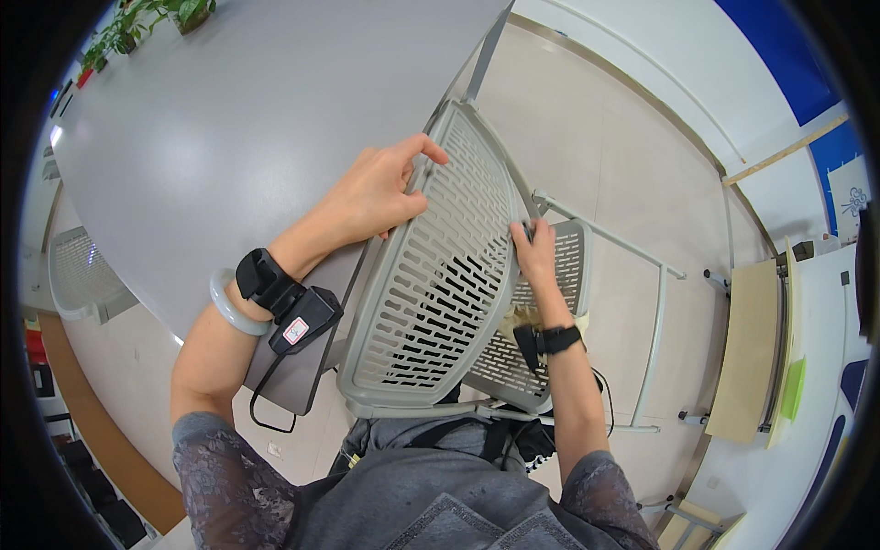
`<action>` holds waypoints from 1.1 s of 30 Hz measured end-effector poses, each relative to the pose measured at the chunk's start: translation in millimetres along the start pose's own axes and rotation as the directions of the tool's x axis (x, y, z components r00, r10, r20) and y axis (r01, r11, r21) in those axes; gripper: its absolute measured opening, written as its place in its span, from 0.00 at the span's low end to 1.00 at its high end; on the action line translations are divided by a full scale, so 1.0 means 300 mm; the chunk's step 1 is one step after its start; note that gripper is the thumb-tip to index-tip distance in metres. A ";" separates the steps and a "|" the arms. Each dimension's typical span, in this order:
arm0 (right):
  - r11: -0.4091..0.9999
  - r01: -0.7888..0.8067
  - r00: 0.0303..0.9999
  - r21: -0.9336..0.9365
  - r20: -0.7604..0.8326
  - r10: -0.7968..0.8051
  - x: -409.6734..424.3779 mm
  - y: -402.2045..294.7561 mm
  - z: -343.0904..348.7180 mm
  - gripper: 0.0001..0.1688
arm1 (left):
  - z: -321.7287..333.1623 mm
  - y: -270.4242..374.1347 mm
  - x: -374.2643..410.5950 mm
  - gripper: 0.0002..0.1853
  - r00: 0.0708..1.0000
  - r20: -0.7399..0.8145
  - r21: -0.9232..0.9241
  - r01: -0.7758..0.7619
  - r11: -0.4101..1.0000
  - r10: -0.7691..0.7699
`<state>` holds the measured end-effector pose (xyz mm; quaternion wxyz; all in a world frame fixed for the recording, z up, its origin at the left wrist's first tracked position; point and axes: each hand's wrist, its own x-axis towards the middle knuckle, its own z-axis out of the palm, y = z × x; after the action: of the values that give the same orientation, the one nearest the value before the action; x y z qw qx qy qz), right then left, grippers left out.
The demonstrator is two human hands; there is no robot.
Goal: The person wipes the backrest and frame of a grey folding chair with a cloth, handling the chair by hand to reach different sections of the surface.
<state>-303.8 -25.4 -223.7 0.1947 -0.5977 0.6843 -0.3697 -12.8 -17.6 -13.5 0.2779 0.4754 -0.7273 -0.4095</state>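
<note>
A grey plastic chair backrest (454,275) with rows of slots stands before me, its top rim along the table edge. My left hand (378,185) is over that rim, thumb and forefinger apart; its other fingers are mostly hidden, so its hold is unclear. At the backrest's opposite rim, my right hand (536,254) pinches a small dark thing (528,230), blurred and mostly covered by the fingers. Below this hand lies the slotted chair seat (570,258). A crumpled beige cloth (512,322) is on the seat, partly behind my right wrist.
A grey table (261,103) lies along the left, with potted plants (189,14) at its far end. The chair's metal frame (656,344) extends to the right over the tiled floor. Another slotted chair (86,275) is at far left; a folded wheeled table (746,350) stands at right.
</note>
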 end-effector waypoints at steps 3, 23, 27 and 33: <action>0.900 -0.247 0.967 0.360 0.153 0.204 -0.105 0.011 -0.020 0.29 | -0.001 -0.023 -0.007 0.23 0.999 -0.017 -0.104 -0.041 0.994 0.040; 0.307 -0.267 0.962 0.913 0.232 0.147 -0.109 -0.283 -0.092 0.16 | -0.151 0.321 -0.296 0.34 0.933 -0.234 -0.284 -0.333 0.899 0.272; 0.410 -0.228 0.970 0.883 0.172 0.171 -0.074 -0.281 -0.062 0.16 | -0.131 0.305 -0.483 0.44 0.927 -0.099 -0.166 -0.373 0.913 0.361; 0.690 -0.211 0.968 0.693 0.051 0.246 -0.043 -0.273 0.004 0.21 | 0.062 0.266 -0.640 0.46 0.984 -0.030 0.352 -0.156 0.923 0.177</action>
<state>-245.0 -14.4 -166.4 0.4327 -0.3829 0.5693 -0.5849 11.1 182.1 42.8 0.2454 0.4660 -0.8171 -0.2344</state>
